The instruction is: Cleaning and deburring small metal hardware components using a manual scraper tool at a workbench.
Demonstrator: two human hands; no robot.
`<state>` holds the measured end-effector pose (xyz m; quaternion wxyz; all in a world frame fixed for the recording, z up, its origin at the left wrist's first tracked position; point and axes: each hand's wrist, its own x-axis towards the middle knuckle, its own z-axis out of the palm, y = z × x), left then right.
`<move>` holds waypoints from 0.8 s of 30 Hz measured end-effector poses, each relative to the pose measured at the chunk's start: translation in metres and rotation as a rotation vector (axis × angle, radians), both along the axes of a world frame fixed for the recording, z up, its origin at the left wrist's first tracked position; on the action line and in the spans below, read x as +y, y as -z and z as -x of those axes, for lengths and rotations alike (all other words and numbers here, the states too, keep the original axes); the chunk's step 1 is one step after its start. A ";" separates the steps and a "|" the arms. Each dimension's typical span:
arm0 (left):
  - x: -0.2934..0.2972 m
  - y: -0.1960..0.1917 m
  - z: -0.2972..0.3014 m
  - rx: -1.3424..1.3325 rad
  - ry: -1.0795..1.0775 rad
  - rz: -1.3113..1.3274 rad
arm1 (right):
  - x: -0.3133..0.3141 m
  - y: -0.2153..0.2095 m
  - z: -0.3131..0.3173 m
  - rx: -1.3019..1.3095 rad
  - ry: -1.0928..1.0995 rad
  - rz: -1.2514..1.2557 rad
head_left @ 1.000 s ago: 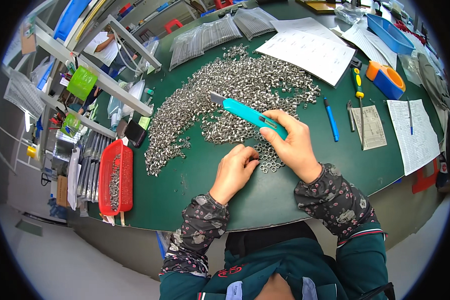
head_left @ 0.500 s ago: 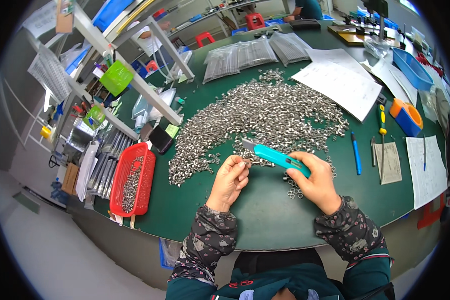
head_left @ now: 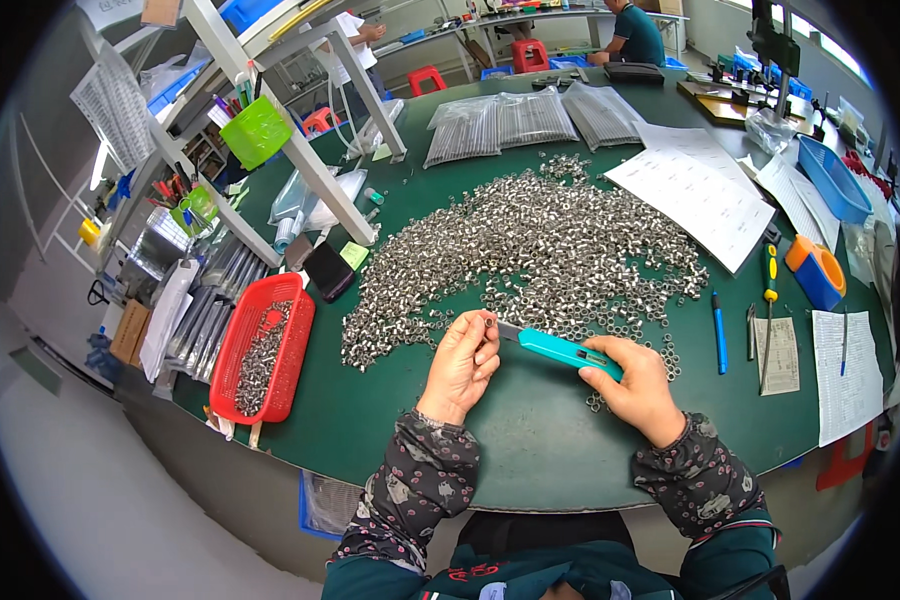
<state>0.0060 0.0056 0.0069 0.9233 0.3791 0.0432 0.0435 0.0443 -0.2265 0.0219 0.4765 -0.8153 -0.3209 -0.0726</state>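
Note:
My left hand (head_left: 458, 368) is closed, pinching a small metal ring (head_left: 490, 321) between thumb and fingertips, mostly covered by them. A teal utility knife (head_left: 558, 348) is gripped in my right hand (head_left: 638, 388). Its blade (head_left: 508, 331) points left and meets the ring, or comes very close to it; I cannot tell which. Just beyond both hands, a wide heap of small shiny metal rings (head_left: 550, 240) spreads over the green table (head_left: 540, 455). Several loose rings lie near my right hand.
To the left stands a red basket (head_left: 300, 345) with metal pieces inside. On the right lie a blue pen (head_left: 719, 335), a yellow-handled screwdriver (head_left: 770, 275), an orange-and-blue tape dispenser (head_left: 816, 272) and paper sheets (head_left: 695, 200). Bagged rods (head_left: 535, 120) lie behind the heap. A person (head_left: 638, 38) sits far back.
The knife has come down and its blade is now at the ring in my left hand, where before it stood above the fingertips. The whole view has shifted slightly.

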 end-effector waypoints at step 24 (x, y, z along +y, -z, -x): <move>-0.004 -0.004 0.002 0.053 -0.056 -0.108 | 0.001 -0.001 0.001 -0.183 0.074 -0.084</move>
